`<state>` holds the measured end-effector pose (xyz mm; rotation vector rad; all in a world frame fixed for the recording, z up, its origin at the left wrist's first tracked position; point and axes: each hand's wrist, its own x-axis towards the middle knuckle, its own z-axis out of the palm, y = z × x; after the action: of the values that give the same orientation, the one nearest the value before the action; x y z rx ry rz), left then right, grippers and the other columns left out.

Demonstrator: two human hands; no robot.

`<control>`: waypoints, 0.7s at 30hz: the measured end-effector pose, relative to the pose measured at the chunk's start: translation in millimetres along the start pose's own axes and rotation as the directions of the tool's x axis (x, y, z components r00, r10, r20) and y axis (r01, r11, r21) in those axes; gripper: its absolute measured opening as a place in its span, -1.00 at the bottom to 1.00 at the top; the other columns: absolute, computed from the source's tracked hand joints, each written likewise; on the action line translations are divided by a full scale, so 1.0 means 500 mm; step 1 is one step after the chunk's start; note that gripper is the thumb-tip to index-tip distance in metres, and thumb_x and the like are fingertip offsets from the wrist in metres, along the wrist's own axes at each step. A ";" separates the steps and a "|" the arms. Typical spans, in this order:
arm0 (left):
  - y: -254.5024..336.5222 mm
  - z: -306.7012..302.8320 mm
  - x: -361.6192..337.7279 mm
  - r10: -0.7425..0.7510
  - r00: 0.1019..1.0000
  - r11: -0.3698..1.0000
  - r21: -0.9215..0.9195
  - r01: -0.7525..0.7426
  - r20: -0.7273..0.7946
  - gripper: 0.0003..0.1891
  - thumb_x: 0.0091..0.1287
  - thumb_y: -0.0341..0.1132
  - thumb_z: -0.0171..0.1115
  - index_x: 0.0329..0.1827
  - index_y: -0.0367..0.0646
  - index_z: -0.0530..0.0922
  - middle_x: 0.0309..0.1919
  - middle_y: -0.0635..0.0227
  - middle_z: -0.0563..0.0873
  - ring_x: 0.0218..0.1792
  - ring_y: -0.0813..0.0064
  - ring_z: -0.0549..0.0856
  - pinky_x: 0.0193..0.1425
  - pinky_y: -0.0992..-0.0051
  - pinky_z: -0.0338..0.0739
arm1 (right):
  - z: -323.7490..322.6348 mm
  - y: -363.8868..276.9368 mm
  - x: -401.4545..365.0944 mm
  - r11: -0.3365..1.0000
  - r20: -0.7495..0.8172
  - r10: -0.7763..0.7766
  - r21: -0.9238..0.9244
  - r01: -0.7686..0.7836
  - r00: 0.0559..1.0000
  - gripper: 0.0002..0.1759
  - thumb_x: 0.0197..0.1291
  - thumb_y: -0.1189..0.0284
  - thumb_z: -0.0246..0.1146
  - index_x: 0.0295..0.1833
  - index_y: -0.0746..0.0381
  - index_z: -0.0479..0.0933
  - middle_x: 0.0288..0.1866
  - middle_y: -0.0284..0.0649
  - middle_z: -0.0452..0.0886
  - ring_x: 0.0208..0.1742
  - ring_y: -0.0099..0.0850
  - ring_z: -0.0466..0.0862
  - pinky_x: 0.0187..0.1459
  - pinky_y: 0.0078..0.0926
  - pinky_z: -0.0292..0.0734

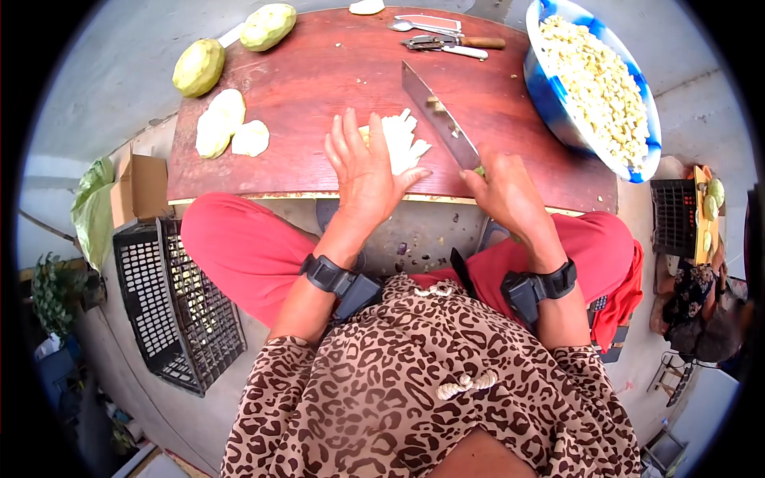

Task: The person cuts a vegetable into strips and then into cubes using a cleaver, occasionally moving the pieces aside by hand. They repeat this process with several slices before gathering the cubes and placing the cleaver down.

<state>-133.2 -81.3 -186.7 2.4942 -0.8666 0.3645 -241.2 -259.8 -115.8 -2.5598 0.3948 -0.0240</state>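
My left hand [360, 171] has its fingers stretched out and thumb spread. It lies at the near side of a pile of pale cut strips [401, 142], partly covering them. My right hand [508, 195] is closed around the handle of a large knife [446, 123], hiding most of the handle. The broad blade points away from me over the red wooden table [295, 151], to the right of the strips. A few small pale bits stick to the blade. Left of my left hand lie a pale peeled piece [221, 123] and a smaller cut slice [251, 139].
Two peeled pale-green fruits [268, 27] lie at the far left. A peeler [426, 42] sits among other utensils at the back. A blue-and-white bowl [550, 103] full of diced pieces stands right. Black crate [199, 295] at lower left. Another person [697, 307] is far right.
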 end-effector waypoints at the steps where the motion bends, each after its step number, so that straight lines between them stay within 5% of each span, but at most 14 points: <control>1: 0.003 0.006 -0.001 -0.024 1.000 0.999 0.028 0.023 0.019 0.10 0.02 0.15 0.58 0.54 -0.25 0.24 0.50 -0.26 0.17 0.53 -0.24 0.10 0.56 -0.16 0.00 | 0.002 0.002 0.000 1.000 -0.001 -0.011 0.003 0.011 1.000 -0.69 0.21 0.41 0.36 -0.10 0.43 0.51 -0.37 0.30 0.65 -0.22 0.27 0.67 -0.13 0.14 0.55; 4: 0.007 0.025 0.004 -0.087 0.986 0.992 0.098 0.074 0.145 0.20 -0.04 0.25 0.57 0.58 -0.23 0.19 0.52 -0.25 0.14 0.56 -0.23 0.07 0.57 -0.22 -0.07 | 0.007 0.004 0.001 1.000 0.016 -0.003 0.001 0.003 1.000 -0.71 0.21 0.41 0.36 -0.11 0.41 0.51 -0.36 0.27 0.65 -0.21 0.26 0.67 -0.14 0.13 0.55; 13: -0.059 0.026 0.020 0.091 0.981 0.996 0.007 -0.094 0.173 -0.07 0.16 0.05 0.49 0.52 -0.20 0.29 0.41 -0.02 0.40 0.45 0.00 0.31 0.54 -0.17 -0.04 | 0.008 0.009 -0.015 0.983 0.071 -0.144 -0.108 0.151 0.987 -0.75 0.23 0.40 0.33 -0.17 0.35 0.47 -0.36 0.20 0.66 -0.19 0.21 0.68 -0.13 0.12 0.55; 21: -0.068 0.012 0.027 0.106 0.980 0.994 -0.030 -0.103 0.169 -0.04 0.10 0.02 0.55 0.52 -0.20 0.29 0.38 0.01 0.44 0.43 0.04 0.35 0.54 -0.08 0.03 | 0.021 0.011 -0.007 0.997 0.000 -0.025 -0.079 0.025 1.000 -0.75 0.25 0.40 0.32 -0.19 0.36 0.46 -0.32 0.21 0.66 -0.18 0.24 0.67 -0.14 0.11 0.56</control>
<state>-100.6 -67.9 -198.2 2.4934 -1.0665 0.1768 -245.1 -257.9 -127.2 -2.6426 0.3706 -0.0198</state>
